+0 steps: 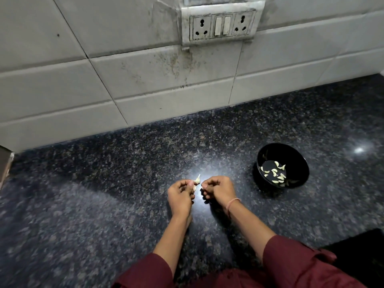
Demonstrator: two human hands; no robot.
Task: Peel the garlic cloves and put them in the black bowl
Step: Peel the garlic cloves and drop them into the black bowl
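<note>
My left hand (180, 194) pinches a small cluster of unpeeled garlic cloves (196, 182) between its curled fingers and thumb, a papery tip sticking up. Just right of it, my right hand (217, 189) has its fingers curled in, fingertips close to the garlic; whether it holds a bit of skin is too small to tell. Both hands hover low over the dark granite counter (104, 194). The black bowl (299, 177) stands on the counter to the right of my right hand, with several peeled white cloves (275, 173) lying in its bottom.
A white tiled wall (145, 80) rises behind the counter, carrying a socket and switch panel (222, 22). A metallic edge (5, 165) shows at the far left. A dark recess (363, 252) cuts into the counter at the lower right.
</note>
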